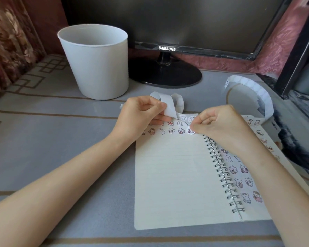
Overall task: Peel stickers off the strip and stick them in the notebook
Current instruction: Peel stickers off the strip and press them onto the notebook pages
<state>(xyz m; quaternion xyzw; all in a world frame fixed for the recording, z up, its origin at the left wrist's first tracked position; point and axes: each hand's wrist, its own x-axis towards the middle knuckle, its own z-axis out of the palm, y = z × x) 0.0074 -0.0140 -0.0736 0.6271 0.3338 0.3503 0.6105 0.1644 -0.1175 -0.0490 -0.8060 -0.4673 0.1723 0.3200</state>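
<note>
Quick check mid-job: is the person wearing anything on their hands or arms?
Nothing visible. The left hand and right hand wear no gloves or rings, the wrists no watch or bracelet, and no sleeve shows: both arms are uncovered to the frame's edge.

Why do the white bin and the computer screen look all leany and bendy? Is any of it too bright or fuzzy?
Head view: the wide-angle lens bends things near the edges, so the bin and monitor look tilted; the notebook page is bright, its ruled lines washed faint; a small glare sits on the monitor's bezel; the left hand and right hand look sharp.
</note>
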